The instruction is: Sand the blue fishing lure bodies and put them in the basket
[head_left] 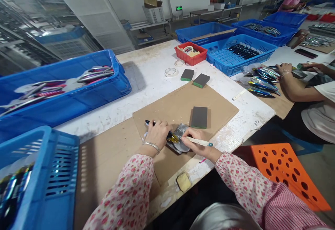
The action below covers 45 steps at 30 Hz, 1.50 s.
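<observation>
My left hand (158, 133) is closed over a long glossy lure-like piece (173, 138), dark blue at its left tip and yellow near the middle, pressing it to the cardboard sheet (220, 101). My right hand (194, 139) pinches a thin pale stick with a teal tip (201, 141) and also touches a crinkled clear wrapper (181, 131) around the piece. A dark sanding block with a green base (199, 117) lies just beyond my right hand.
Blue crates stand at left (78, 94) and near left (49, 177), holding similar shiny pieces. Two more blocks (195, 77), tape rolls (171, 72) and a red basket (191, 53) lie farther back. A co-worker's arms (290, 83) rest at right; an orange stool (285, 174) stands beside me.
</observation>
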Available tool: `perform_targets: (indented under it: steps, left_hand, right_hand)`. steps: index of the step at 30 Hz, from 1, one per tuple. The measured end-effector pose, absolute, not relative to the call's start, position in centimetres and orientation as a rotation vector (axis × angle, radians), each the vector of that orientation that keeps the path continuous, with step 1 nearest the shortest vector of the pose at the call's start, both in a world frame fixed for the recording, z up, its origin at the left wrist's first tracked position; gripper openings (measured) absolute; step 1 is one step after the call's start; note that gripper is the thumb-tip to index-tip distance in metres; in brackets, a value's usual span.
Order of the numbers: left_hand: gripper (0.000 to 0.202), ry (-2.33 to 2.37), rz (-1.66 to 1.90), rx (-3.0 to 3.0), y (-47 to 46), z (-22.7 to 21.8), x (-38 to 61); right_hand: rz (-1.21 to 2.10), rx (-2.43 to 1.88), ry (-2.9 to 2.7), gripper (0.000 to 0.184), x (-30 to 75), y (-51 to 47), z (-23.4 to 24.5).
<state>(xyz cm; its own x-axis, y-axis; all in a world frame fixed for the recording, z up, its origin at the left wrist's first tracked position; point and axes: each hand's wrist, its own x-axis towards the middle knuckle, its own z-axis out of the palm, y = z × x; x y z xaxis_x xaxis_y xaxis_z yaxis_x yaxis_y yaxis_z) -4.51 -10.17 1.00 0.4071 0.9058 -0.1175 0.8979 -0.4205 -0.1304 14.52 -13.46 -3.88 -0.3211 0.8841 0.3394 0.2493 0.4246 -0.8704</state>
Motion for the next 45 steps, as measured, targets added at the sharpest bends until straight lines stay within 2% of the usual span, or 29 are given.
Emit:
perform_targets:
  steps: [5,11,25,31,45]
  left_hand:
    - [0.035,-1.657,0.266,-2.599,-10.2,0.9,-4.5]
    - [0.038,-1.650,0.231,-2.615,-10.2,0.6,-4.6]
    - [0.037,-1.673,0.270,-2.642,-10.3,1.4,-4.1]
    - [0.037,-1.675,0.239,-2.638,-10.2,1.4,-4.2]
    - [0.037,-1.679,0.282,-2.639,-10.2,1.6,-4.1]
  right_hand:
    - [0.727,-1.124,-1.904,0.015,13.6,-13.1,-4.2]
    - [0.845,-1.076,-1.887,0.013,14.0,-13.3,-3.6]
    - [0.848,-1.012,-1.953,0.015,14.5,-13.1,-3.8]
    - [0.982,-1.028,-1.890,0.017,14.7,-13.2,-3.1]
    - [0.908,-1.046,-1.873,0.016,14.2,-13.3,-4.1]
